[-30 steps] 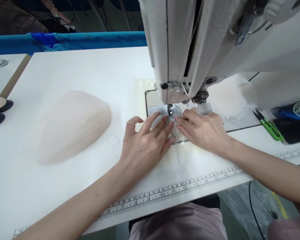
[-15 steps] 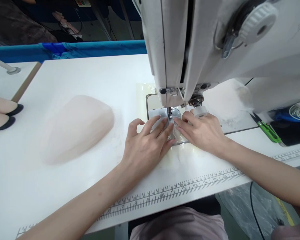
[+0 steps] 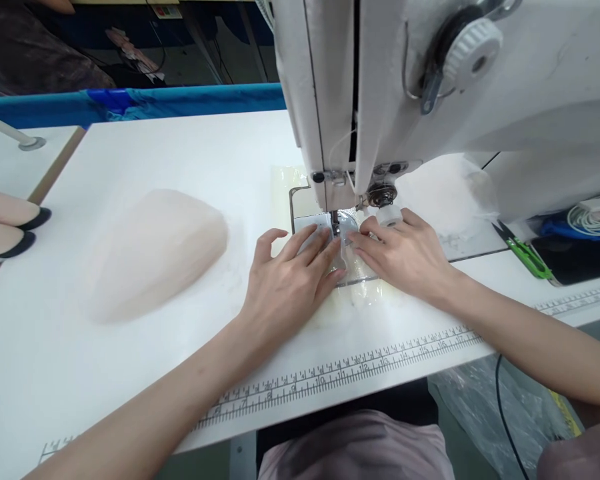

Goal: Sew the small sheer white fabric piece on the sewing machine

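- Sheer fabric piece (image 3: pixel 349 267) lies flat on needle plate (image 3: pixel 305 220) under presser foot (image 3: pixel 336 225) of sewing machine (image 3: pixel 430 100), on white bench (image 3: pixel 180 147).
- Left hand (image 3: pixel 285 287): fingers spread, flat, pressing fabric; grips nothing.
- Right hand (image 3: pixel 405 257): fingers extended, tips pressing fabric just beside foot; no closed grip.
- Handling, our est.: v. light, limp, thin, prob. slippery and snag-prone; best held by flat fingertip pressure either side of the needle line, not pinched.
- Counts: 1 piece under the foot; 1 pale fabric stack (image 3: pixel 155 250) left; 1 green thread snips (image 3: pixel 525 252) right; 1 printed ruler strip (image 3: pixel 340 373) on front edge.
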Demonstrator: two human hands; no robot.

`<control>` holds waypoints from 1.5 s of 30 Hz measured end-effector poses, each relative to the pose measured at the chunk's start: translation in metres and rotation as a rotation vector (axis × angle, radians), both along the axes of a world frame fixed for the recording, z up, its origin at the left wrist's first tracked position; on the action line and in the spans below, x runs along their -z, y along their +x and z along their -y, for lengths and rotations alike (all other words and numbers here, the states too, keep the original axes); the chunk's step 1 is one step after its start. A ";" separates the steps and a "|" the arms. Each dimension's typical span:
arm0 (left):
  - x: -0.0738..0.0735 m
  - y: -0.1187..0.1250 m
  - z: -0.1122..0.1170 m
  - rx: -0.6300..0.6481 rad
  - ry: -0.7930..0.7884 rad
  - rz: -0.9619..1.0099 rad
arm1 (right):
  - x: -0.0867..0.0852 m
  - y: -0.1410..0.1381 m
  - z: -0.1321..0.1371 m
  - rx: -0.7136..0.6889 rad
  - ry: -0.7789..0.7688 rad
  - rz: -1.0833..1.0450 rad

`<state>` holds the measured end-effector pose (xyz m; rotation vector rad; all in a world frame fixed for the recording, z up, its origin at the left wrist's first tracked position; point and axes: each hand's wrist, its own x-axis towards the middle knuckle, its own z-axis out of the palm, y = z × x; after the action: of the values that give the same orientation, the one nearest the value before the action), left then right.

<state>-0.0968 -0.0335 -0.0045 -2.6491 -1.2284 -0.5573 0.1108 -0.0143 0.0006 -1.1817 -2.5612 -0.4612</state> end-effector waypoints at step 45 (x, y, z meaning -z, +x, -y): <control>-0.006 -0.008 0.018 0.244 0.077 -0.161 | -0.013 0.005 0.015 -0.303 -0.153 -0.132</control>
<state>-0.1047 -0.0518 0.0012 -2.7338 -0.8294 -0.4066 0.1159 -0.0293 0.0132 -0.8159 -2.6330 -0.1169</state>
